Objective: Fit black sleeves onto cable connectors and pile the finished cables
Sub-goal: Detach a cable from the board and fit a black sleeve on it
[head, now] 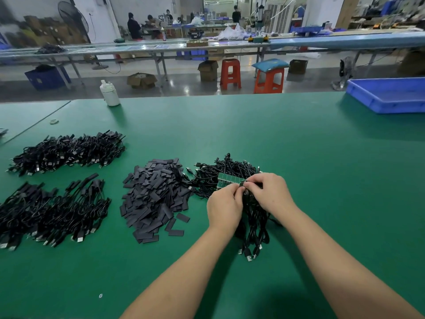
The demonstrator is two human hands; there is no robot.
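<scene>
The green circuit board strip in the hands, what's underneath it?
Under the green board strip lies a tangle of black cables, trailing toward the person. Both hands, left hand and right hand, cover its near end, hiding what's there.

You get one wide-angle view from your head, looking forward and down across the green matted worktable, close over your hands, with the workshop floor beyond.

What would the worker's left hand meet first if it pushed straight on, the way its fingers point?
Probably the green circuit-board strip that the left hand already pinches, then the unsleeved cable heap; depth is unclear.
</scene>
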